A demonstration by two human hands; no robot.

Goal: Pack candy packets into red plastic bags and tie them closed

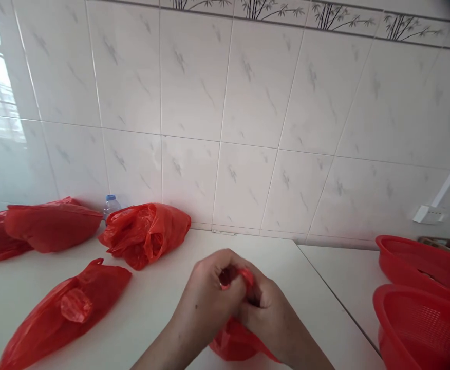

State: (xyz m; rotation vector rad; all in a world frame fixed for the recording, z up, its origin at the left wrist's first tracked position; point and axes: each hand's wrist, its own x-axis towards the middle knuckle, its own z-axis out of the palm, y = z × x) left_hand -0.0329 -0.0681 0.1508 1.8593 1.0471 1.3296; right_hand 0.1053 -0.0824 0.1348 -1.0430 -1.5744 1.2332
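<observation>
Bag (232, 345) is low, front centre, seemingly resting on the table (325, 293), probably so the table takes most of the weight. Left hand (209, 285) and right hand (269, 308) are together, fingers curled nearly closed on the bag's top, likely to pinch the plastic tight; exact fingertip contact is hidden. Other red bags (45, 329) lie left, bottle (111, 204) by the wall (256, 185), red baskets (390, 329) right, presumably out of the hands' way.
</observation>
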